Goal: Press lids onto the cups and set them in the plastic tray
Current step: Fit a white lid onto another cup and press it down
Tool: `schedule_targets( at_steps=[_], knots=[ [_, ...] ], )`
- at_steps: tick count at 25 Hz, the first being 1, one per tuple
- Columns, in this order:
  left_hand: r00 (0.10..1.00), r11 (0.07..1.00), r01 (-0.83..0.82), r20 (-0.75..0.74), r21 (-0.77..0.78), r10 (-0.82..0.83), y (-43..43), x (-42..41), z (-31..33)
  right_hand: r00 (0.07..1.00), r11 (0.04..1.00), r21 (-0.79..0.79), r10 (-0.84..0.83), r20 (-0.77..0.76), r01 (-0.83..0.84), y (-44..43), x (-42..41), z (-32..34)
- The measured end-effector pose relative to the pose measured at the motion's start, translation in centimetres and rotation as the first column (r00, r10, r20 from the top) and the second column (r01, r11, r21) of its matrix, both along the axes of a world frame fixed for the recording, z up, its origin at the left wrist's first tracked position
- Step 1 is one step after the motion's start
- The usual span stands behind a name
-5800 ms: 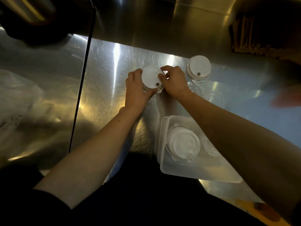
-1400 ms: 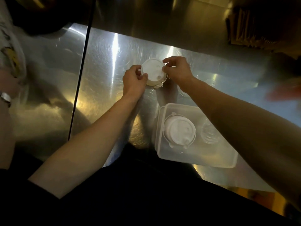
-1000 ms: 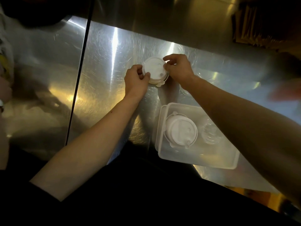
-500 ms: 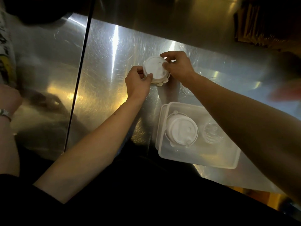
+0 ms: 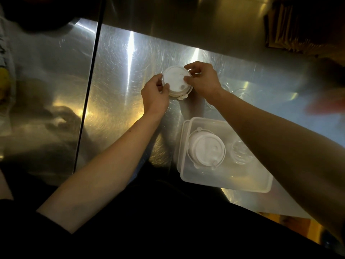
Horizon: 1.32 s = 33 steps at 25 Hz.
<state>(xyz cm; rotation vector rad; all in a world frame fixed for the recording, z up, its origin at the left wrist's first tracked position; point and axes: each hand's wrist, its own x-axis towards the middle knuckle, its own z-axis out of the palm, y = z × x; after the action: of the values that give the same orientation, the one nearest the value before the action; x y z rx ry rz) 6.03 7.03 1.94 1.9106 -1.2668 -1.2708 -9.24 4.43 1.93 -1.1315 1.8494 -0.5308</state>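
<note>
A white lid lies on top of a cup on the steel counter, the cup hidden beneath it. My left hand grips the lid's left rim. My right hand holds the right rim, thumb pressing on the top. Nearer to me, a clear plastic tray holds one lidded cup on its left side and a clear lidless cup to the right of it, partly behind my right forearm.
Clear empty cups stand on the steel counter right of my right hand, hard to make out. A dark seam splits the counter at left. Brown paper items sit at the back right. A blurred red shape shows at the right edge.
Both hands stay on the same lid and cup; my right thumb has shifted onto the lid's top. The other person's arm at the left edge has gone from view.
</note>
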Motion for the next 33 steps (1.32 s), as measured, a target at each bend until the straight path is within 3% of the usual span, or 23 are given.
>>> schedule_targets(
  at_steps=[26, 33],
  knots=[
    [0.999, 0.999, 0.030, 0.046, -0.039, -0.029, -0.7, 0.4, -0.1, 0.998, 1.000, -0.003, 0.011, -0.065, -0.011, 1.3, 0.9, 0.0],
    [1.000, 0.999, -0.010, 0.030, 0.040, 0.009, -0.9, 0.0, 0.1, 0.978, 0.973, 0.113, -0.206, 0.045, 0.200, 1.6, 0.4, -0.6]
  ],
)
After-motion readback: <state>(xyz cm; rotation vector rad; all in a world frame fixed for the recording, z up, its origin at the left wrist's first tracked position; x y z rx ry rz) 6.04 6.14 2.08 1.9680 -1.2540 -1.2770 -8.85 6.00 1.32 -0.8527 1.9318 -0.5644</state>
